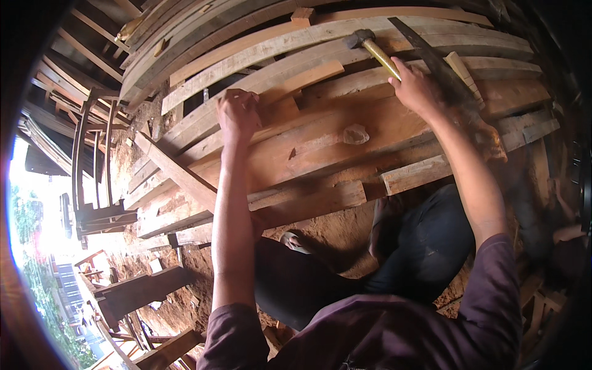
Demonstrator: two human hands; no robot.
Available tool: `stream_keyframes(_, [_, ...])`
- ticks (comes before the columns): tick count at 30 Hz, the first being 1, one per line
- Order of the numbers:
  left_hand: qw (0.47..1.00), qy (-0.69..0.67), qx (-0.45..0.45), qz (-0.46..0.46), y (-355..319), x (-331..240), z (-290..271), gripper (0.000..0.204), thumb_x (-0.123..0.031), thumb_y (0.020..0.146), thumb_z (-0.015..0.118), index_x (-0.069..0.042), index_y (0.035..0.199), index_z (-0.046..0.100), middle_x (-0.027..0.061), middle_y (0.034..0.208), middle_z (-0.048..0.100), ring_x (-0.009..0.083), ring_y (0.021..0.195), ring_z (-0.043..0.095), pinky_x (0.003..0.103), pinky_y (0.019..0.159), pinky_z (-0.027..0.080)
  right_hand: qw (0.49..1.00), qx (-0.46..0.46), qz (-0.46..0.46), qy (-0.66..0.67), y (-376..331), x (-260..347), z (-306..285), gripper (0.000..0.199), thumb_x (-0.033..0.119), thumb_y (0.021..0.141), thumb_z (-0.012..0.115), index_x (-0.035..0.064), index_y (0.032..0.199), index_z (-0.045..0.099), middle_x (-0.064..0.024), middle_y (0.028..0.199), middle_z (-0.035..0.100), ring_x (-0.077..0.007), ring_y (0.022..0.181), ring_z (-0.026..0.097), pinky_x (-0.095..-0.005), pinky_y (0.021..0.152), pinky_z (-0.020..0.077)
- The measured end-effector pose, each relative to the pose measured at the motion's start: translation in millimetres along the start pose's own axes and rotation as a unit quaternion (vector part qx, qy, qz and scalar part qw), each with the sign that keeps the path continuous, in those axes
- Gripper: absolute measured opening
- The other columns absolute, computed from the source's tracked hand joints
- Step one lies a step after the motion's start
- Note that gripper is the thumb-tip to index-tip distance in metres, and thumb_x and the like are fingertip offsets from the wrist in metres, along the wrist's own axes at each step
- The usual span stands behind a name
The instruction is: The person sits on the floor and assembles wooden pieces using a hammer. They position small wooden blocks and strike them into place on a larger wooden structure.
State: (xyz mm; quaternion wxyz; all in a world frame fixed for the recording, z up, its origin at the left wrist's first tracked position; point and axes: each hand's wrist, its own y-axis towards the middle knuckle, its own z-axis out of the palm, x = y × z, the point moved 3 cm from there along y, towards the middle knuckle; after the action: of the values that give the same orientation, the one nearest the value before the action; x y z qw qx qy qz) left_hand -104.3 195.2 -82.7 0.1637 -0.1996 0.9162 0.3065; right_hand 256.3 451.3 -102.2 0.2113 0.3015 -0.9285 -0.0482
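My right hand [417,90] is closed round the yellowish handle of a hammer [381,57], whose dark head points up and to the left over the planks. My left hand [238,116] is curled shut beside the left end of a narrow wooden strip [311,80]; what its fingers hold, if anything, is hidden. Beneath both hands lies a wide reddish-brown board [320,137]. On it rests a small clear plastic bag [356,134]. Just past my right hand a handsaw [431,57] lies slanting across the timber, its orange-brown handle toward my right forearm.
Long planks [246,61] lie side by side across the far side. A short wooden piece [464,77] rests beside the saw. Slanting under my left forearm is a loose board [176,166]. Wooden frames [92,154] stand at left. Part of another person [567,228] shows at the right edge.
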Motion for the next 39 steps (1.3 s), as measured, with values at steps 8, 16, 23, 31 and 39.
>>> stream_keyframes(8, [0.997, -0.004, 0.012, -0.076, 4.1, 2.5, -5.7, 0.025, -0.027, 0.094, 0.083, -0.005, 0.105, 0.082, 0.0148, 0.1, 0.083, 0.0317, 0.094, 0.08, 0.042, 0.087, 0.06, 1.0, 0.012, -0.003, -0.013, -4.6, -1.9, -9.9, 0.061, 0.04, 0.108, 0.067, 0.017, 0.162, 0.051, -0.0244, 0.14, 0.07, -0.0453, 0.132, 0.065, -0.0524, 0.109, 0.0542])
stream_keyframes(16, [0.995, 0.023, 0.042, -0.088, 6.6, 6.4, -8.6, 0.042, -0.044, 0.095, 0.083, -0.008, 0.115, 0.086, 0.0143, 0.136, 0.075, 0.034, 0.117, 0.075, 0.043, 0.103, 0.057, 0.999, 0.014, 0.039, -0.003, -16.5, 25.2, -33.2, 0.057, 0.026, 0.104, 0.071, 0.0072, 0.156, 0.055, -0.0257, 0.134, 0.072, -0.0432, 0.125, 0.07, -0.0514, 0.103, 0.0561])
stream_keyframes(23, [0.996, 0.018, 0.033, -0.083, 6.1, 5.2, -10.6, 0.042, -0.044, 0.093, 0.085, -0.008, 0.113, 0.086, 0.0147, 0.125, 0.079, 0.0321, 0.112, 0.077, 0.043, 0.1, 0.058, 1.0, 0.003, 0.001, 0.006, -17.0, 25.3, -30.8, 0.057, 0.023, 0.105, 0.07, 0.0061, 0.157, 0.054, -0.0277, 0.136, 0.071, -0.0438, 0.125, 0.07, -0.051, 0.104, 0.0555])
stream_keyframes(31, [0.989, -0.032, 0.076, -0.119, 3.4, -0.9, -11.8, 0.019, -0.031, 0.093, 0.084, -0.014, 0.1, 0.088, 0.0111, 0.107, 0.082, 0.0285, 0.099, 0.078, 0.042, 0.09, 0.059, 0.997, 0.043, 0.045, -0.035, -6.3, -5.2, -17.0, 0.062, 0.036, 0.107, 0.069, 0.016, 0.163, 0.05, -0.0248, 0.141, 0.07, -0.045, 0.13, 0.067, -0.0516, 0.107, 0.0542])
stream_keyframes(39, [0.999, 0.028, -0.018, -0.004, -3.0, -5.9, -0.4, 0.013, -0.022, 0.092, 0.084, -0.012, 0.097, 0.089, 0.0113, 0.112, 0.077, 0.0364, 0.114, 0.068, 0.049, 0.102, 0.053, 0.951, 0.123, 0.114, 0.261, -16.9, 21.1, -40.6, 0.061, 0.029, 0.111, 0.066, 0.0072, 0.164, 0.048, -0.0045, 0.091, 0.068, -0.0151, 0.062, 0.064, -0.035, 0.055, 0.0553])
